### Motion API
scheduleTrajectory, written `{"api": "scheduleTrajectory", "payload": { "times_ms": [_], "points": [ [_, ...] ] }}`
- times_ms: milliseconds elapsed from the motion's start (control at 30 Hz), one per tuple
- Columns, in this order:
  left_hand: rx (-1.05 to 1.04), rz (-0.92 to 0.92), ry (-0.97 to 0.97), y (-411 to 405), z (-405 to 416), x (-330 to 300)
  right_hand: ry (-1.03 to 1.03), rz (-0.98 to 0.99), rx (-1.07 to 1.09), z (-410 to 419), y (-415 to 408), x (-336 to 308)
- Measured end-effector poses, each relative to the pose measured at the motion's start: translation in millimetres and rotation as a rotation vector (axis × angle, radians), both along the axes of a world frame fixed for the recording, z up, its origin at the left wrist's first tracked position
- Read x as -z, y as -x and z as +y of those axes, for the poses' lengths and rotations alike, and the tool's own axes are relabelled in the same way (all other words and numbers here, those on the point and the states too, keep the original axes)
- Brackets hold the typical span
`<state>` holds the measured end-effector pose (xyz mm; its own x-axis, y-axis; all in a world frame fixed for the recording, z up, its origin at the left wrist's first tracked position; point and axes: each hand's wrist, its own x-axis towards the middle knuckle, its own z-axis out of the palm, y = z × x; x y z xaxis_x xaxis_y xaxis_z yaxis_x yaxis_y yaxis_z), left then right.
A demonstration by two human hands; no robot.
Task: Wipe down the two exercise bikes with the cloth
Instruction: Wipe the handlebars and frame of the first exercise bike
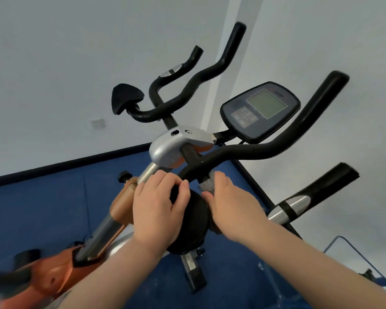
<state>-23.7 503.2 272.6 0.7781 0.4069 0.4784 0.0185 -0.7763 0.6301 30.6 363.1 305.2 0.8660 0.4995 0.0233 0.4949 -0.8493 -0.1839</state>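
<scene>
One exercise bike fills the view, with an orange frame [54,273], a silver stem clamp [165,150], black foam handlebars [254,150] and a console [261,110]. My left hand [158,210] lies over a round black pad [194,221] at the near end of the handlebar, fingers curled on its top edge. My right hand [230,208] presses a grey cloth [206,186] against the bar just right of the pad, thumb on the pad's side. Most of the cloth is hidden under the palm. No second bike is in view.
A matching black pad [125,100] sits on the far bar. Two inner grips carry silver sensor plates [292,206]. White walls meet in a corner behind the bike above a blue floor [42,201]. A blue-edged clear panel [352,253] stands at the lower right.
</scene>
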Motion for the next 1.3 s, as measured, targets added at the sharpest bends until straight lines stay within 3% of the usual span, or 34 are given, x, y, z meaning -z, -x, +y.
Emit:
{"api": "scheduleTrajectory", "payload": {
  "times_ms": [167, 300, 400, 567, 833, 1000, 1133, 1200, 1300],
  "points": [
    [-0.051, -0.006, 0.041, -1.5, 0.9, 2.8, 0.072, 0.067, -0.065, -13.6, 1.5, -3.5],
    [-0.097, -0.006, 0.078, -2.2, -1.0, 6.2, 0.009, 0.169, -0.004, 14.0, -19.6, -5.7],
    [-0.121, 0.009, 0.124, -0.1, -1.5, 9.6, -0.028, 0.153, -0.009, 8.5, -15.6, -7.1],
    [-0.123, -0.002, 0.150, -1.0, 0.5, 12.8, 0.104, -0.018, -0.058, -16.7, 7.1, -1.5],
    [-0.090, 0.007, 0.211, 2.6, 1.5, 11.6, -0.063, 0.137, 0.044, 6.7, -8.9, -5.5],
    [0.025, 0.007, 0.281, 7.1, 4.9, 11.7, 0.053, 0.081, -0.018, -28.9, 7.1, -15.4],
    [0.095, 0.037, 0.220, 11.1, 12.8, 14.8, -0.183, -0.042, 0.055, -13.8, -3.6, -37.4],
    [0.089, 0.065, 0.236, 14.9, 17.1, 18.8, -0.257, -0.111, -0.027, 7.5, -11.5, -44.4],
    [0.079, 0.145, 0.291, 18.0, 22.0, 24.5, -0.222, -0.031, -0.262, 34.8, -25.4, -46.2]
  ]
}}
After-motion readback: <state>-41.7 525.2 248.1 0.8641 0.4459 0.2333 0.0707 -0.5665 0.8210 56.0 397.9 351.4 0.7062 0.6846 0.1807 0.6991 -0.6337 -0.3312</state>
